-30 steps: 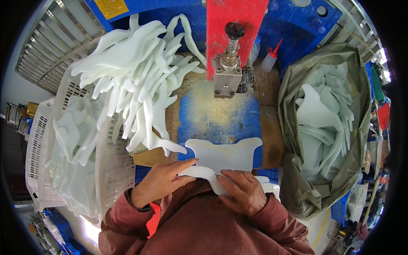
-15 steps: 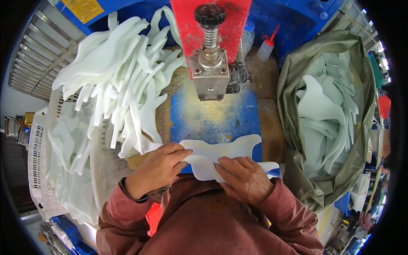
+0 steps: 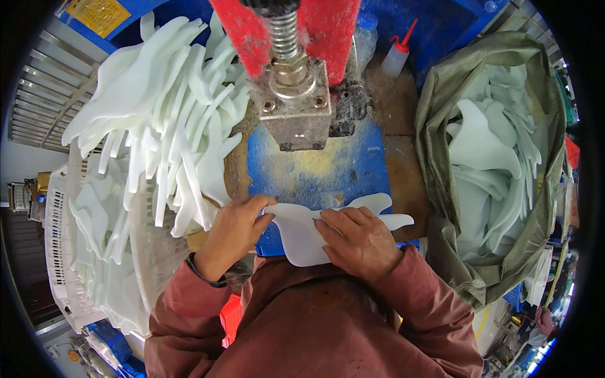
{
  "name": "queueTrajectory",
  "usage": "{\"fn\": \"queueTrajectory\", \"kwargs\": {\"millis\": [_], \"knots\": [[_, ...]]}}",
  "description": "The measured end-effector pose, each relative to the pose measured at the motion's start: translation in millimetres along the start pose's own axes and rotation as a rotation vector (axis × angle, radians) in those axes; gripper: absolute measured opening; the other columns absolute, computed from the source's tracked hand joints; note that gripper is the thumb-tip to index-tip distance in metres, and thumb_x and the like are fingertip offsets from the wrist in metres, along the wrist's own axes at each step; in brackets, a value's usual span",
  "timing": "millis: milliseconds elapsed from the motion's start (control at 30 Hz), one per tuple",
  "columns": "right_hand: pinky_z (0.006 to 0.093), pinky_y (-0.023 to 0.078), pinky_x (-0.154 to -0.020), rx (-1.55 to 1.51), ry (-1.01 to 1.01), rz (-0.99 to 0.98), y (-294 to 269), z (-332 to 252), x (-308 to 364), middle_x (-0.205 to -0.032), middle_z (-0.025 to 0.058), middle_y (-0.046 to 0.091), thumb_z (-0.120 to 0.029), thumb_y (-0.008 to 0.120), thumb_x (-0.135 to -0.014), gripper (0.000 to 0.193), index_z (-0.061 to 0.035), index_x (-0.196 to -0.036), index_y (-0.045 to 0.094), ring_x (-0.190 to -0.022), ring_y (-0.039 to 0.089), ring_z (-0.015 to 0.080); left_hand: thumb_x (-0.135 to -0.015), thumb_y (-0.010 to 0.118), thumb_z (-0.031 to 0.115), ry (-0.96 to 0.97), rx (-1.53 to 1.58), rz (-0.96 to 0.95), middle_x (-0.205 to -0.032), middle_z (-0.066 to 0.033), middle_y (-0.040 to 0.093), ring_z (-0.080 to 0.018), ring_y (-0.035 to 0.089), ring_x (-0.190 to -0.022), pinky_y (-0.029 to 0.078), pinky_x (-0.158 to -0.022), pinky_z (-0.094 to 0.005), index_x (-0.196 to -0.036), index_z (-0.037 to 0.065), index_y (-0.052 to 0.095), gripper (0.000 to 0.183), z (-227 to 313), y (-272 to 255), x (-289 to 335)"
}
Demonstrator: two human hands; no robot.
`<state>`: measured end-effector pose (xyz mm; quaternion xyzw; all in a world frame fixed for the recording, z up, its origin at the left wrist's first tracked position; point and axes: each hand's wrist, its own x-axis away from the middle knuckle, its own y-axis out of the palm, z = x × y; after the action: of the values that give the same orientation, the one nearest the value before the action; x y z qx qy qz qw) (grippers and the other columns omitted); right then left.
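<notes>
Reaches in with both arms from the near side of the blue board [image 3: 365,167], elbows bent in maroon sleeves [image 3: 189,302]. Clamps the grip of the left hand [image 3: 233,230], thumb against forefinger, on one end of a pale sheet piece [image 3: 299,236], above the board's near-left corner. Sets the right hand [image 3: 359,242] palm down by the near-right corner, with bent fingers clamped across the middle of the same piece; cannot tell how far the thumb goes beneath. Over the board's near edge, presents a thin, smooth, whitish sheet with a broad rounded body pointing nearward, and a narrow round-tipped arm running past the board's right edge. Just behind that arm, shows a second pale lobe [image 3: 375,201]. Left of the board, stands as a white perforated basket [image 3: 55,239], filled with overlapping pale pieces [image 3: 104,220], beside and below a tall tangled heap [image 3: 151,75] of similar ones. Right of the board, gapes as an olive sack [image 3: 435,157] with a crumpled rim, loaded with more curved pieces [image 3: 485,138]. Over the board's far part, juts down as a metal block [image 3: 295,123], above yellowish dust [image 3: 315,164].
</notes>
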<state>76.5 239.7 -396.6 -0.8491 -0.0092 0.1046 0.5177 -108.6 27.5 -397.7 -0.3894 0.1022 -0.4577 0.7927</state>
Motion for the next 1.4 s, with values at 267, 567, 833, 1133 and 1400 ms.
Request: {"fn": "queueTrajectory", "kwargs": {"millis": [267,567,833,1133,1400], "knots": [[0.0445,0.053,-0.089,-0.024,-0.033,-0.018,16.7,2.0,-4.6,-0.127,0.0145,0.063,-0.017,0.076,-0.082,0.045,-0.0023,-0.125,0.067,-0.107,0.064,0.0309,-0.087,0.075,0.009,0.077,-0.109,0.086,-0.106,-0.0136,0.073,-0.0365,0.068,-0.101,0.055,-0.09,-0.0449,-0.111,0.004,0.075,0.024,-18.6,15.6,9.0],[0.0438,0.052,-0.089,-0.025,-0.022,-0.038,27.0,4.9,-7.6,-0.125,0.0127,0.063,-0.016,0.076,-0.082,0.043,-0.0033,-0.122,0.067,-0.106,0.064,0.0291,-0.087,0.076,0.009,0.113,-0.143,0.131,-0.11,-0.0156,0.074,-0.0377,0.07,-0.102,0.056,-0.09,-0.0444,-0.11,0.003,0.075,0.024,-27.4,21.5,9.6],[0.044,0.052,-0.089,-0.023,-0.005,-0.052,31.6,8.0,-12.3,-0.125,0.0124,0.063,-0.016,0.077,-0.081,0.044,-0.0036,-0.122,0.067,-0.105,0.063,0.0289,-0.086,0.076,0.007,0.082,-0.146,0.146,-0.105,-0.0168,0.075,-0.0391,0.07,-0.1,0.056,-0.088,-0.0459,-0.107,0.002,0.075,0.021,-27.6,23.4,6.2],[0.0455,0.052,-0.09,-0.037,0.004,-0.072,35.8,12.3,-15.1,-0.126,0.0127,0.062,-0.017,0.077,-0.082,0.044,-0.0035,-0.123,0.067,-0.105,0.063,0.0295,-0.086,0.076,0.008,0.073,-0.146,0.157,-0.1,-0.0165,0.075,-0.0389,0.069,-0.095,0.055,-0.086,-0.0466,-0.106,0.003,0.075,0.021,-29.9,25.9,3.4],[0.0454,0.051,-0.096,0.034,0.029,-0.116,44.1,15.7,-19.8,-0.123,0.0104,0.062,-0.016,0.074,-0.083,0.038,-0.0041,-0.119,0.069,-0.105,0.063,0.028,-0.086,0.075,0.005,0.045,-0.126,0.168,-0.1,-0.016,0.073,-0.04,0.068,-0.094,0.054,-0.085,-0.0477,-0.104,0.003,0.074,0.018,-32.7,32.3,0.8]]}}
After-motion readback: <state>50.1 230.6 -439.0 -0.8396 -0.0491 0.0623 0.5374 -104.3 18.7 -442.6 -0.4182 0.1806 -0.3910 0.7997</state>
